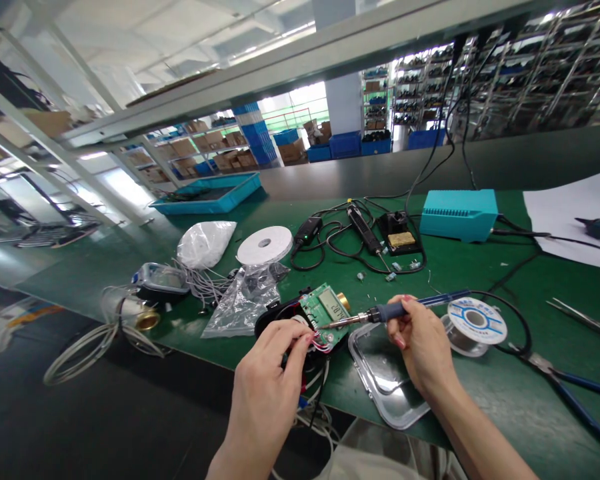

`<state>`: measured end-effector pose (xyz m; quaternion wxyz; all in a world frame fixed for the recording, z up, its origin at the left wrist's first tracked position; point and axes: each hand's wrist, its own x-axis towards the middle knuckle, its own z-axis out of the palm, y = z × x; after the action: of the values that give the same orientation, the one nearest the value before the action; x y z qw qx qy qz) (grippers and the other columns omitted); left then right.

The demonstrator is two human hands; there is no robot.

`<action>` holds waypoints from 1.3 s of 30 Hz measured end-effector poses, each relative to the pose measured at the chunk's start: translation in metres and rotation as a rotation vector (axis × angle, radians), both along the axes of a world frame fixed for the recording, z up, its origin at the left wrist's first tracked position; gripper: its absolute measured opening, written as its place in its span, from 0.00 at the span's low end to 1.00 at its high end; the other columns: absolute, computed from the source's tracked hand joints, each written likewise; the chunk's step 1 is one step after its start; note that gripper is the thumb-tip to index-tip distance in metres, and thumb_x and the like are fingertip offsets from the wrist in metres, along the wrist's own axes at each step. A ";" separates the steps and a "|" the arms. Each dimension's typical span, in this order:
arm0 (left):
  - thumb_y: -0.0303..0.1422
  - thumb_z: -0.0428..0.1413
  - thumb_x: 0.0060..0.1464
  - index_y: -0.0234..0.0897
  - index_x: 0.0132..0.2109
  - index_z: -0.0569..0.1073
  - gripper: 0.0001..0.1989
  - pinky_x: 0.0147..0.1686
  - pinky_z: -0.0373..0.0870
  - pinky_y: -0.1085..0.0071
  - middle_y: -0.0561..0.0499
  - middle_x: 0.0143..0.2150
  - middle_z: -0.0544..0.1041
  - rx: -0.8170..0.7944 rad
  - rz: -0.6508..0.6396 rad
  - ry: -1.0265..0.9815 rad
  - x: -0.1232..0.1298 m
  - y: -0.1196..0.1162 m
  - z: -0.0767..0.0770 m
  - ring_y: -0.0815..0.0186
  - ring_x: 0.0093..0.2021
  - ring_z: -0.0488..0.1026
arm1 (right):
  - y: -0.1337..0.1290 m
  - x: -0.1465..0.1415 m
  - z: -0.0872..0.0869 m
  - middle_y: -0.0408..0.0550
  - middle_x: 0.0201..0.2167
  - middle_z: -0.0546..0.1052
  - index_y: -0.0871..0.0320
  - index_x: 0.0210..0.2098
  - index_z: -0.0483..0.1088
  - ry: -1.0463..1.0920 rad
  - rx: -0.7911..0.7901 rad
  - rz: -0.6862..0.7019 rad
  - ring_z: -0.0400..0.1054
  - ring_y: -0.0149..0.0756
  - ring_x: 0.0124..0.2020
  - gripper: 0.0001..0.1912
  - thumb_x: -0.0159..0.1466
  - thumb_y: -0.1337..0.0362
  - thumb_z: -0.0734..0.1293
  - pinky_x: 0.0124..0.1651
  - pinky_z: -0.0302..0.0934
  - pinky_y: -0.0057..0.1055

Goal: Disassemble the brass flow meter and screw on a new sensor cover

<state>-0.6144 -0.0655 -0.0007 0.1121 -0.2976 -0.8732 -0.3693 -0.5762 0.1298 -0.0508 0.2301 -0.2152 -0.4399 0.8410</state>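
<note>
A blue-handled soldering iron [387,312] is clenched in the right hand [420,343], its tip just beside green circuit-board wires [321,342] pinched by the left hand [267,380].

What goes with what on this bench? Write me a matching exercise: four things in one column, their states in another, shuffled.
Things:
1. soldering iron
2. green circuit board
3. solder spool
4. soldering station

States:
A. teal-cased, at the back of the green bench mat
B. lying on the mat, beyond the right hand
C. gripped in the right hand
D. held by the left hand

Pairs: 1-C, 2-D, 3-B, 4-A
</note>
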 end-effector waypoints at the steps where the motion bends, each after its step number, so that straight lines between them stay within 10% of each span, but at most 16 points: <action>1: 0.30 0.49 0.64 0.39 0.39 0.72 0.07 0.44 0.64 0.74 0.53 0.41 0.71 -0.005 -0.008 0.033 0.000 0.000 0.000 0.68 0.41 0.69 | 0.000 0.000 -0.001 0.38 0.12 0.65 0.60 0.28 0.67 -0.004 0.003 0.002 0.52 0.23 0.13 0.13 0.57 0.55 0.64 0.16 0.44 0.22; 15: 0.25 0.46 0.66 0.31 0.43 0.69 0.08 0.50 0.64 0.75 0.49 0.41 0.69 -0.151 -0.079 0.427 0.002 0.005 0.002 0.69 0.42 0.69 | -0.001 0.000 -0.003 0.38 0.13 0.66 0.60 0.28 0.67 -0.015 0.036 -0.012 0.53 0.22 0.13 0.13 0.57 0.54 0.65 0.17 0.45 0.22; 39: 0.25 0.48 0.64 0.34 0.41 0.68 0.05 0.46 0.62 0.78 0.51 0.41 0.68 -0.080 -0.165 0.223 -0.003 0.000 0.005 0.71 0.43 0.67 | 0.005 0.002 -0.003 0.37 0.10 0.64 0.59 0.27 0.66 -0.021 0.021 -0.012 0.50 0.21 0.12 0.13 0.58 0.55 0.62 0.17 0.43 0.21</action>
<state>-0.6178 -0.0655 0.0041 0.1656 -0.4118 -0.8419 -0.3070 -0.5744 0.1344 -0.0533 0.2329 -0.2244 -0.4499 0.8325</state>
